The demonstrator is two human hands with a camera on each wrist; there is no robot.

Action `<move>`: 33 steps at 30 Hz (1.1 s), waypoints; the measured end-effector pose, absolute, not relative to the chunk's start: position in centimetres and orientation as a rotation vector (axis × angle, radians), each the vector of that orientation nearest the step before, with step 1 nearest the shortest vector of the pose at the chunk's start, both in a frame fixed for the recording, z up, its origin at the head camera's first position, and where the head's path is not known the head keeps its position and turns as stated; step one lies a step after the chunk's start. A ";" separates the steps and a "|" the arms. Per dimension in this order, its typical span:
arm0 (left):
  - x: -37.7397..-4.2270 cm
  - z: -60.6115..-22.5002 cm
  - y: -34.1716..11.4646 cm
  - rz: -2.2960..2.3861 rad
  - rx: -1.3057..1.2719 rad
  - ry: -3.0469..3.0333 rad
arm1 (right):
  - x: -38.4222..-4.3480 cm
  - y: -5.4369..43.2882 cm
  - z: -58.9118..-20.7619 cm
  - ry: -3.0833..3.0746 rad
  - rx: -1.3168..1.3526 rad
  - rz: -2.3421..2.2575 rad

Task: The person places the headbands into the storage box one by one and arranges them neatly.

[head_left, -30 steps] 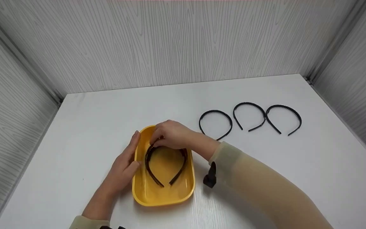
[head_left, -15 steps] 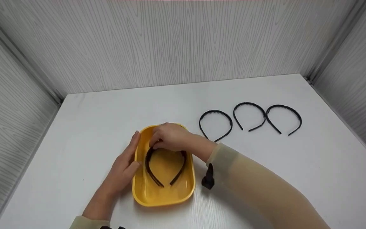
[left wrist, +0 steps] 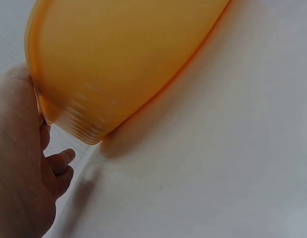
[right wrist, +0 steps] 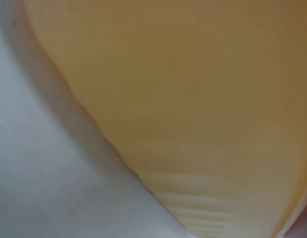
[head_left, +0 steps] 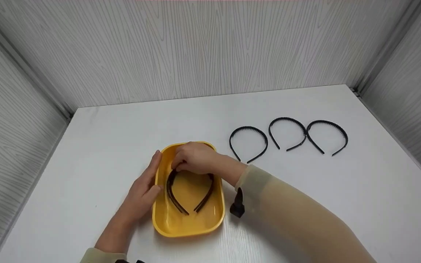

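Note:
A yellow plastic basin (head_left: 188,230) stands on the table in the head view, with black toothed headbands (head_left: 172,193) lying nested inside. My right hand (head_left: 196,157) reaches in at the far end and pinches the top of a headband; its fingertips are partly hidden. My left hand (head_left: 141,193) rests along the basin's left side, fingers extended and thumb at the rim. In the left wrist view, that hand (left wrist: 24,158) touches the basin's edge (left wrist: 118,64), its lower fingers loose. The basin's outer wall (right wrist: 193,109) fills most of the right wrist view.
To the right of the basin, three more black headbands lie on the white table (head_left: 122,128): one near headband (head_left: 267,142), a middle headband (head_left: 287,118) and a right headband (head_left: 346,138), the last two touching. Pale wood-grain panels (head_left: 210,51) enclose the back and sides.
My right hand has lowered slightly into the basin, and its forearm has shifted a little left. The headbands inside have moved slightly against each other. My left hand stays put.

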State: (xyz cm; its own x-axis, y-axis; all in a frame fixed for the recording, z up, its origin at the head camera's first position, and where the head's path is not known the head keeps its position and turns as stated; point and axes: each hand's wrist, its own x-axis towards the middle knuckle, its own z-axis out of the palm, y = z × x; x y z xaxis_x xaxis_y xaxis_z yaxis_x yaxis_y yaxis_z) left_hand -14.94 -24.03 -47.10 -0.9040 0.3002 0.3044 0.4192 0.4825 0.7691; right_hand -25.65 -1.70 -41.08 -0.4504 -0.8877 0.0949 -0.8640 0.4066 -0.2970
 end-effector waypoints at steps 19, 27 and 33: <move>-15.0 -47.3 -24.1 -1.402 -0.682 -2.556 | -25.8 -1.9 -41.4 2.593 -1.565 -0.400; -14.9 -47.4 -24.2 -1.429 -0.664 -2.565 | -25.8 -1.9 -41.3 2.574 -1.596 -0.425; -14.9 -47.4 -24.2 -1.426 -0.668 -2.568 | -25.8 -1.9 -41.3 2.575 -1.601 -0.424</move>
State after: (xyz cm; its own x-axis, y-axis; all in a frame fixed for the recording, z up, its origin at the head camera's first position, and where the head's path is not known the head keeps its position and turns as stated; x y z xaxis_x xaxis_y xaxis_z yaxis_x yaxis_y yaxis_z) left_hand -14.93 -24.18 -47.35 -0.8938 0.3154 0.3187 0.4373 0.4561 0.7751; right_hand -25.77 -1.87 -41.33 -0.4508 -0.8892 0.0774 -0.8671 0.4157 -0.2745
